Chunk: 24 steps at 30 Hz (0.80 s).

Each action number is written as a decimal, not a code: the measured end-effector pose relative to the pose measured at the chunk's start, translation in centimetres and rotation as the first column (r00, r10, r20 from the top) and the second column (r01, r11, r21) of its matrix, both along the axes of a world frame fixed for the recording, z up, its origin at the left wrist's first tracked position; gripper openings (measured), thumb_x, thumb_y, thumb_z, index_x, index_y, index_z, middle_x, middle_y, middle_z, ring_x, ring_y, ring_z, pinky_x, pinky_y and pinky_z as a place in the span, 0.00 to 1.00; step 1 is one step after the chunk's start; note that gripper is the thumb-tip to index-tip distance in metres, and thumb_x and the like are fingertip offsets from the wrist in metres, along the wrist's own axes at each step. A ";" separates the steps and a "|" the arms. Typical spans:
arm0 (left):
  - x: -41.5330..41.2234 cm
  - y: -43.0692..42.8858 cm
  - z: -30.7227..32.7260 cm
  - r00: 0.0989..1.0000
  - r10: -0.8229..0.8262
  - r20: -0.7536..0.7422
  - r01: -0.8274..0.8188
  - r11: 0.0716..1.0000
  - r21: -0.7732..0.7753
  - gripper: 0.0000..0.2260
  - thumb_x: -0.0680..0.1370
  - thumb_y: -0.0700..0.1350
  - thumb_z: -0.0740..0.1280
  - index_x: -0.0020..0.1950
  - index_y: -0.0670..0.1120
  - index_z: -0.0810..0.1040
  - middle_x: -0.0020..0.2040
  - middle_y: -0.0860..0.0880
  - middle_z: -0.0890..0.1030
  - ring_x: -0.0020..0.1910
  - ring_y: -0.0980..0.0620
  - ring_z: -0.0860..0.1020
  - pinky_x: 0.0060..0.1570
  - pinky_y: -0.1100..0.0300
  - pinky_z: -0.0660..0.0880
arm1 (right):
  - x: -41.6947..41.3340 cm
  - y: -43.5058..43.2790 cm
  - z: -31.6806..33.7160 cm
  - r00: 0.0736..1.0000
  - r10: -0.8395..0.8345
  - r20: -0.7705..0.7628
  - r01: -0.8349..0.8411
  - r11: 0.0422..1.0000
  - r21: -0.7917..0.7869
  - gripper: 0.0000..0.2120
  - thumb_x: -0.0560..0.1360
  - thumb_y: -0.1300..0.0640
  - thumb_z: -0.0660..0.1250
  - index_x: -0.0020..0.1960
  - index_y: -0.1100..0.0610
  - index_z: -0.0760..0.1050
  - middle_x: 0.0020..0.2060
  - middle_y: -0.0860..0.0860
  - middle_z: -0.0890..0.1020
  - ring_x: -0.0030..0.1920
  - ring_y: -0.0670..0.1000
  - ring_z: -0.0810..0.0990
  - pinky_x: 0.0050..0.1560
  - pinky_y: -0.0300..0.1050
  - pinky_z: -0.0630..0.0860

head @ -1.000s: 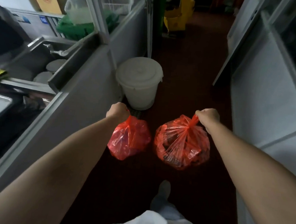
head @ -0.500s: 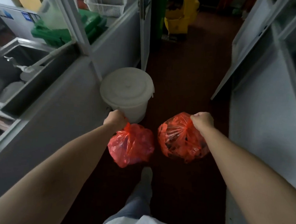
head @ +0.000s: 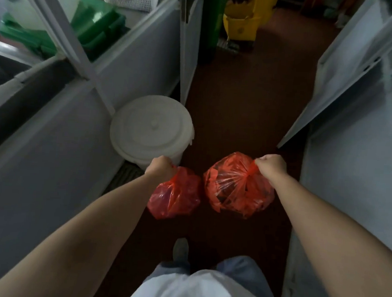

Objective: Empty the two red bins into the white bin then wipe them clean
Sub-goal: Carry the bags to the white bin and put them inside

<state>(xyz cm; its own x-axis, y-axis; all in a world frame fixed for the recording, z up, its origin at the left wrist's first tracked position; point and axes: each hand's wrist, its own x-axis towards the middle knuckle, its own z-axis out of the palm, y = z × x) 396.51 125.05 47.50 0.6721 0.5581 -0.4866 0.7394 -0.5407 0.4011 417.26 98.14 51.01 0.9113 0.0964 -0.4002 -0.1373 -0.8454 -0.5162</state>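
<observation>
Just short of the white bin — that's where both hands sit now. Bin is on the floor, against the steel counter, lid on and flat.

Left hand is fisted around the gathered neck of the small red bag. Right hand is fisted the same way on the big red bag. Both bags hang free below the fists, side by side, close but I can't tell if they touch. No red bins visible, only their liners.

Key relation: the bin lies ahead and to the left of both fists. The left hand is the nearer one — its knuckles overlap the bin's near wall from my view. The right hand is well apart from the bin, off to its right, with both bags between.

My read: the lid blocks any drop, and both hands are full. One bag likely has to go down or switch hands so a hand can lift the lid. Left hand is closest to the lid, so I'd free that one and shift its bag to the right.

Risk: thin plastic, and the big bag looks stuffed — swinging it against the bin rim could tear it.

Yellow mop bucket beyond the bin, out of the way.
</observation>
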 end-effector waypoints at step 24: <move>13.3 -5.4 1.2 0.617 0.786 0.048 -0.787 0.617 0.003 0.04 0.72 0.45 0.66 0.37 0.50 0.79 0.39 0.49 0.81 0.41 0.46 0.81 0.45 0.49 0.82 | 28.2 15.7 -1.8 0.693 0.716 -0.083 -0.721 0.692 -0.047 0.13 0.74 0.52 0.67 0.31 0.53 0.76 0.45 0.56 0.85 0.51 0.61 0.82 0.55 0.48 0.77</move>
